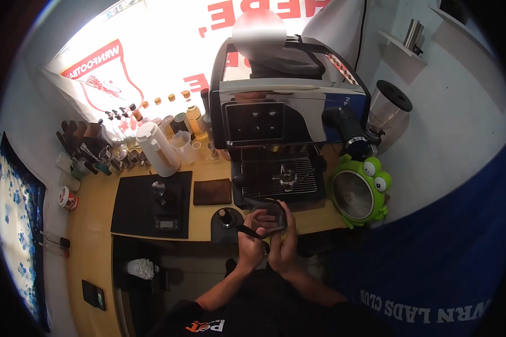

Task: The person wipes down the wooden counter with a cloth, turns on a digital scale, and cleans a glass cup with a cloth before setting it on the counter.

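Both hands are together at the front edge of the counter, below the espresso machine [281, 118]. My left hand [252, 247] is closed around what looks like a portafilter, whose black handle [249, 231] sticks out to the left. A grey-brown cloth [272, 206] is bunched around its head, and my right hand [284, 247] cups the cloth from the right side. The fingers and cloth hide most of the portafilter's head. Just left of my hands, a tamper [225, 216] with a wooden top stands on a dark mat [218, 233].
A folded brown cloth [212, 192] lies beside a black mat [135, 196] carrying a small scale [167, 224]. A white kettle-like jug [157, 149] and several bottles line the back. A green frog-shaped fan [357, 194] and a grinder [385, 112] stand right. A phone [94, 295] lies front left.
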The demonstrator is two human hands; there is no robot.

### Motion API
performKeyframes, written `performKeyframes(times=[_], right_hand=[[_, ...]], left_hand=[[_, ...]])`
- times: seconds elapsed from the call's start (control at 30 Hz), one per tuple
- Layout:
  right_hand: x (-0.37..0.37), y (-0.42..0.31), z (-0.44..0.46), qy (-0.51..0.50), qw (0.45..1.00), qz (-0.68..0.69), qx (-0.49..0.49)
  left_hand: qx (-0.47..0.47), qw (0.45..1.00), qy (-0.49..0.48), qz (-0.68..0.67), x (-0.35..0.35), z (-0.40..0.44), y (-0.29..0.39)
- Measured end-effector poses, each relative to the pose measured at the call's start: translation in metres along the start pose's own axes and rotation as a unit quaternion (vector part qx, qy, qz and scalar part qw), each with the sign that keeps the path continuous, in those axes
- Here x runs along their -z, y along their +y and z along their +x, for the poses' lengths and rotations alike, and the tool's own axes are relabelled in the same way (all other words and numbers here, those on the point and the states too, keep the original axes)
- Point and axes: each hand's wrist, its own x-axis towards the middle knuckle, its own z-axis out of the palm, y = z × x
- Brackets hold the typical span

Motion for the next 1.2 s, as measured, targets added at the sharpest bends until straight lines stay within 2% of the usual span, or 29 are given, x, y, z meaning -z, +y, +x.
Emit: performKeyframes(times=[0.07, 0.13, 0.2, 0.27, 0.33, 0.43, 0.5, 0.53, 0.6, 0.63, 0.7, 0.77, 0.83, 0.9, 0.93, 0.97, 1.0, 1.03, 1.07, 1.1, 1.13, 1.2], right_hand=[[0.008, 0.007, -0.001, -0.006, 0.998, 0.051, -0.031], [0.014, 0.026, -0.009, -0.015, 0.993, 0.101, -0.065], [0.016, 0.044, -0.020, -0.001, 0.971, 0.222, -0.090], [0.023, 0.040, -0.021, 0.001, 0.980, 0.187, -0.065], [0.030, 0.019, -0.010, 0.001, 0.993, 0.119, -0.015], [0.036, 0.010, -0.006, -0.008, 0.998, 0.053, 0.020], [0.039, 0.020, -0.007, -0.030, 0.971, 0.219, -0.095], [0.039, 0.025, -0.010, -0.031, 0.970, 0.220, -0.098], [0.039, 0.033, -0.016, -0.015, 0.943, 0.306, -0.129], [0.041, 0.033, -0.017, -0.015, 0.942, 0.307, -0.131], [0.042, 0.031, -0.015, -0.011, 0.968, 0.239, -0.076], [0.043, 0.028, -0.013, -0.008, 0.985, 0.169, -0.023], [0.044, 0.035, -0.019, -0.004, 0.991, 0.131, -0.005], [0.042, 0.054, -0.024, 0.022, 0.964, 0.219, -0.147], [0.042, 0.055, -0.022, 0.035, 0.941, 0.260, -0.214], [0.049, 0.051, -0.026, 0.066, 0.834, 0.447, -0.317], [0.054, 0.058, -0.029, 0.070, 0.833, 0.446, -0.319], [0.061, 0.069, -0.033, 0.029, 0.800, 0.488, -0.348], [0.066, 0.078, -0.039, -0.010, 0.762, 0.527, -0.376], [0.067, 0.077, -0.041, 0.003, 0.734, 0.541, -0.409], [0.070, 0.076, -0.042, 0.008, 0.733, 0.541, -0.413], [0.077, 0.073, -0.044, 0.012, 0.792, 0.391, -0.468]], left_hand=[[0.008, 1.000, 0.005, -0.011, -0.008, 0.000, -0.002], [-0.056, 0.997, -0.035, 0.028, -0.004, 0.000, -0.010], [-0.039, 0.997, -0.026, 0.054, -0.006, -0.001, -0.012], [-0.026, 0.996, -0.023, 0.083, -0.012, -0.003, -0.013], [0.022, 1.000, -0.021, 0.000, -0.021, -0.006, -0.011], [0.006, 0.999, -0.051, 0.013, -0.025, -0.007, -0.007], [0.014, 0.999, -0.038, 0.033, -0.029, -0.009, 0.004], [0.015, 0.998, -0.033, 0.052, -0.031, -0.008, 0.007], [0.013, 0.999, -0.028, 0.034, -0.031, -0.007, -0.004], [-0.001, 0.999, -0.029, 0.016, -0.030, -0.007, -0.010], [-0.015, 0.999, -0.029, 0.000, -0.030, -0.008, -0.013], [0.029, 0.999, -0.021, -0.035, -0.035, -0.010, -0.010], [0.011, 0.999, -0.030, 0.005, -0.034, -0.007, -0.010], [-0.005, 0.998, -0.045, 0.044, -0.034, -0.007, -0.012], [-0.043, 0.994, -0.069, 0.075, -0.035, -0.007, -0.012], [-0.080, 0.987, -0.093, 0.106, -0.035, -0.007, -0.013], [-0.118, 0.977, -0.117, 0.137, -0.035, -0.005, -0.013], [-0.165, 0.961, -0.153, 0.158, -0.032, -0.003, -0.015], [-0.160, 0.962, -0.155, 0.158, -0.030, -0.001, -0.019], [-0.203, 0.947, -0.173, 0.182, -0.028, 0.000, -0.024], [-0.246, 0.928, -0.191, 0.204, -0.027, 0.001, -0.028], [-0.267, 0.920, -0.198, 0.210, -0.027, 0.002, -0.035]])
